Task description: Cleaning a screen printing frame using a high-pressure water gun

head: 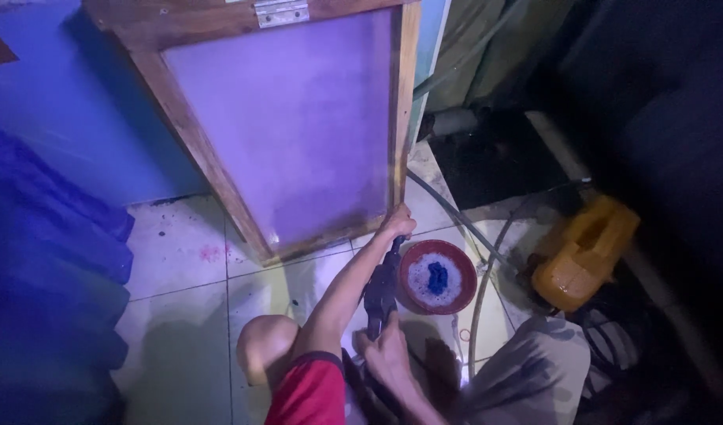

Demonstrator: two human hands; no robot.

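A wooden-framed screen (291,118) with purple mesh leans upright on the tiled floor, with a metal hinge (281,12) on its top bar. My left hand (397,224), on a red-sleeved arm, grips the frame's lower right corner. My right hand (387,356) is closed around the handle of a dark spray gun (381,287). The gun points up toward that corner, and its tip sits just below my left hand. My bare knee (263,346) is at the bottom, left of the arm.
A red bowl (413,303) holding white foam and a blue cloth (438,277) sits right of the gun. A hose (478,311) curves across the tiles. A yellow jerry can (586,252) lies at the right. A blue surface (54,118) stands behind and to the left.
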